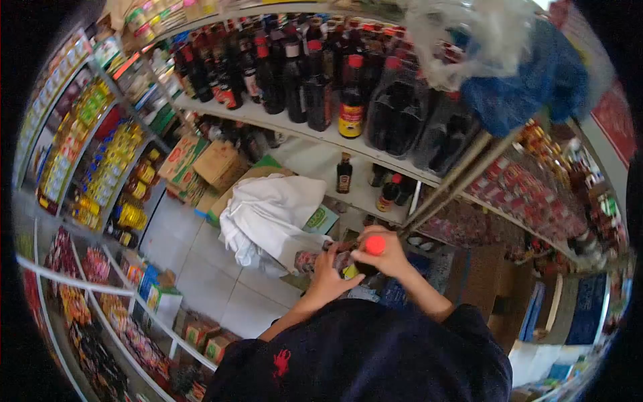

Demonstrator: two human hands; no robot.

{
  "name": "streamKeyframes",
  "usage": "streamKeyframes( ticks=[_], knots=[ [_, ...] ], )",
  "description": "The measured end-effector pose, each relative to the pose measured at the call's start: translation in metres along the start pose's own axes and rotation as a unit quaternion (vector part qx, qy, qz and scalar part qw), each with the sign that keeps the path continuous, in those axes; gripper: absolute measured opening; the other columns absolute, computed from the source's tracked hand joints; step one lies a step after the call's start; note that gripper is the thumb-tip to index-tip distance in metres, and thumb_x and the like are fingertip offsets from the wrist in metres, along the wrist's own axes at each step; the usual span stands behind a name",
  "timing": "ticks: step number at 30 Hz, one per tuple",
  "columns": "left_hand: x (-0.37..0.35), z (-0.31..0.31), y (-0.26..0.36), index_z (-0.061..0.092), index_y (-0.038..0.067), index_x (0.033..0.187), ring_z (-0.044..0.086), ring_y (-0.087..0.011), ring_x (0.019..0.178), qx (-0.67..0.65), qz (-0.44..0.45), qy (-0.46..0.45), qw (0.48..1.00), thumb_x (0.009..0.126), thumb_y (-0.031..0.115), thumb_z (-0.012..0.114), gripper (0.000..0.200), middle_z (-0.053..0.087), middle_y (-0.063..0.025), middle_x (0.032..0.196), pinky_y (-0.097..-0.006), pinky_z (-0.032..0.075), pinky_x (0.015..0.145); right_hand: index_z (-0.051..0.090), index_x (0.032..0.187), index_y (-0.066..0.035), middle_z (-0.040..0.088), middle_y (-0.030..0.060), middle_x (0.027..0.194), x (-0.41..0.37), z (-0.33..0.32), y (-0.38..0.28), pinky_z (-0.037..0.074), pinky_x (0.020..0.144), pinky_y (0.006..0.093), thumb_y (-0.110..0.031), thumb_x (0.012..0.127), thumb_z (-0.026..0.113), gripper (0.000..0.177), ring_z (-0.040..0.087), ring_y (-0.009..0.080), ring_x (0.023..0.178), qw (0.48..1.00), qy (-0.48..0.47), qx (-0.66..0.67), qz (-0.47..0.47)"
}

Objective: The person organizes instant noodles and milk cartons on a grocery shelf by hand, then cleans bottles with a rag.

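Note:
My right hand [390, 258] is wrapped round the upper part of a dark sauce bottle [365, 268] with a red cap [375, 245]. The bottle tilts up toward me, and its lower part is mostly hidden; a bit of yellow label shows. Close by on the left, my left hand [327, 278] has its fingers closed on a reddish-grey patterned cloth [307, 261], which lies against the bottle's side. Just beyond that hand, a white cloth [268, 211] is draped over cardboard boxes.
Dark bottles, one with a yellow label [350, 110], line the shelf [281, 124] ahead. A small bottle [344, 174] stands on the lower shelf. Plastic bags [475, 40] hang at upper right. Cartons [218, 164] sit on the tiled floor [207, 268]; stocked racks rise at left.

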State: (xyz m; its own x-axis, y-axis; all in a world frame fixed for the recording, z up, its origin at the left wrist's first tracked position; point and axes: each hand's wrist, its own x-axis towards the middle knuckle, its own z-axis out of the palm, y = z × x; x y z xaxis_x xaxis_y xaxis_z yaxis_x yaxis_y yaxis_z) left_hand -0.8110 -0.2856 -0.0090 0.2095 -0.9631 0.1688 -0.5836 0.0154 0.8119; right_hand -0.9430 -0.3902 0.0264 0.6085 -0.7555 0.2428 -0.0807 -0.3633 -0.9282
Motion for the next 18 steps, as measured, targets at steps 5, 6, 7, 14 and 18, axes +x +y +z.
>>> streamKeyframes(
  ticks=[5, 6, 7, 14, 18],
  knots=[
    [0.016, -0.001, 0.008, 0.040, 0.007, 0.115, 0.043, -0.0345, 0.093, 0.109, 0.128, -0.032, 0.985, 0.059, 0.029, 0.071, 0.068, 0.046, -0.0171, 0.097, -0.0446, 0.035, 0.077, 0.055, 0.064, -0.005, 0.053, 0.0052, 0.079, -0.011, 0.025, -0.057, 0.037, 0.077, 0.0366, -0.024, 0.059, 0.075, 0.028, 0.046, 0.0264, 0.086, 0.970, 0.057, -0.179, -0.153],
    [0.019, -0.003, 0.009, 0.043, 0.006, 0.108, 0.044, -0.0333, 0.091, 0.068, 0.098, -0.065, 0.991, 0.059, 0.029, 0.070, 0.061, 0.046, -0.0156, 0.094, -0.0433, 0.036, 0.075, 0.054, 0.063, -0.005, 0.050, 0.0052, 0.083, -0.014, 0.033, -0.059, 0.034, 0.081, 0.0378, -0.026, 0.058, 0.076, 0.031, 0.043, 0.0284, 0.089, 0.974, 0.044, -0.176, -0.136],
    [0.024, -0.010, 0.017, 0.047, 0.005, 0.102, 0.045, -0.0321, 0.089, 0.030, 0.066, -0.099, 0.992, 0.059, 0.029, 0.069, 0.054, 0.046, -0.0142, 0.091, -0.0420, 0.037, 0.074, 0.054, 0.063, -0.005, 0.050, 0.0052, 0.083, -0.016, 0.038, -0.064, 0.034, 0.081, 0.0378, -0.026, 0.058, 0.076, 0.031, 0.043, 0.0284, 0.089, 0.974, 0.057, -0.179, -0.129],
    [0.019, -0.025, 0.014, 0.049, 0.003, 0.090, 0.050, -0.0205, 0.079, -0.457, 0.043, 0.010, 0.889, 0.067, 0.024, 0.065, 0.035, 0.049, -0.0089, 0.086, -0.0344, 0.041, 0.070, 0.046, 0.085, -0.003, 0.044, 0.0107, 0.096, -0.009, 0.061, -0.095, 0.033, 0.084, 0.0375, -0.031, 0.059, 0.076, 0.049, 0.041, 0.0278, 0.094, 0.977, 0.062, -0.134, -0.152],
    [0.008, -0.045, -0.003, 0.053, 0.002, 0.093, 0.049, -0.0177, 0.085, -0.360, 0.072, 0.049, 0.929, 0.054, 0.019, 0.074, 0.047, 0.055, -0.0050, 0.087, -0.0340, 0.034, 0.084, 0.042, 0.079, -0.011, 0.046, 0.0048, 0.077, -0.021, 0.049, -0.137, 0.031, 0.088, 0.0427, -0.027, 0.069, 0.069, 0.033, 0.047, 0.0174, 0.073, 0.927, 0.097, 0.303, -0.199]
  ],
)
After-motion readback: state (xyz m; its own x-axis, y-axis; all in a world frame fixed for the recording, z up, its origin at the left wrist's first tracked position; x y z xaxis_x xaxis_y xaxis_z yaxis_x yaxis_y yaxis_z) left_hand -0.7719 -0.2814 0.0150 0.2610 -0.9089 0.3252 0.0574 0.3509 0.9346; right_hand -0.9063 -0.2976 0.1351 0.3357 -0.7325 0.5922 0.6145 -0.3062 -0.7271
